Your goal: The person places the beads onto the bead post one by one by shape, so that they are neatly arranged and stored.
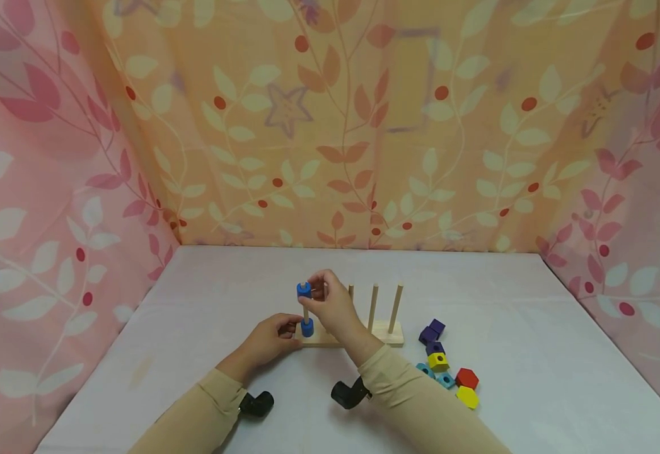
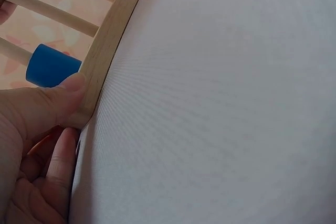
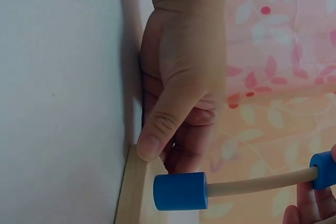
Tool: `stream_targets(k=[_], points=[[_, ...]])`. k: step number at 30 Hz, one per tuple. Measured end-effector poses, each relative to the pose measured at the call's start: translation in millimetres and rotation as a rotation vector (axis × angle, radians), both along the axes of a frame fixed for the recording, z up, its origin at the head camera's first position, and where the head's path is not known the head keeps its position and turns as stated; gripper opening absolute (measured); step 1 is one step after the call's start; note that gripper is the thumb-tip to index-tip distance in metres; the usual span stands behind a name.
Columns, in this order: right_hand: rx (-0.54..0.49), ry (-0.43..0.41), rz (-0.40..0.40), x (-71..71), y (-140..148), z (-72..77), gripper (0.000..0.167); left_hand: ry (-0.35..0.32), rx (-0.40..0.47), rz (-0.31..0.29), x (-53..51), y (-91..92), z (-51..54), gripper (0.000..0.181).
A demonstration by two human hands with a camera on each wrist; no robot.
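A wooden peg stand (image 1: 393, 337) with several upright pegs sits on the white table. At the top of its leftmost peg, my right hand (image 1: 335, 309) pinches a blue cylindrical bead (image 1: 304, 291) between thumb and fingers; the peg's tip shows above it. Low on that same peg is another blue bead (image 1: 307, 328), seen against the base in the left wrist view (image 2: 51, 66). My left hand (image 1: 270, 340) grips the base's left end, its thumb (image 3: 149, 148) pressing the base in the right wrist view. Part of the stand is hidden behind my right hand.
Right of the stand lie loose blocks: purple ones (image 1: 428, 335), a yellow one (image 1: 438, 362), teal ones (image 1: 445, 380), a red hexagon (image 1: 467, 378) and a yellow hexagon (image 1: 468, 398). Black wrist devices (image 1: 258, 404) hang under both forearms. Patterned curtains (image 1: 284, 189) enclose the table.
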State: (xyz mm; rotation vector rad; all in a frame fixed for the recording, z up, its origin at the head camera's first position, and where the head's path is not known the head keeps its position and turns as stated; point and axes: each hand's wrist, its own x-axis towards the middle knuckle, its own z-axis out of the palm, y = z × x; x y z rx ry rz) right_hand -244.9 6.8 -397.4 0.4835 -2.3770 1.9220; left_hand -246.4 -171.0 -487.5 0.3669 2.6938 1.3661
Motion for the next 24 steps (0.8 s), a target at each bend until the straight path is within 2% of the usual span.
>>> stream_targets(k=[7,17,24], points=[[0.013,-0.053,-0.029,2.4,-1,-9.3,0.028,0.013,0.007,0.002,1.4,0.3,1.6,0.046],[0.056,-0.108,-0.05,-0.2,-2,-37.4,0.023,0.019,0.027,-0.009,0.2,-0.6,-1.2,0.048],[0.041,-0.102,-0.029,-1.7,-2,-46.8,0.024,0.018,0.049,-0.012,0.4,-0.6,-0.7,0.047]])
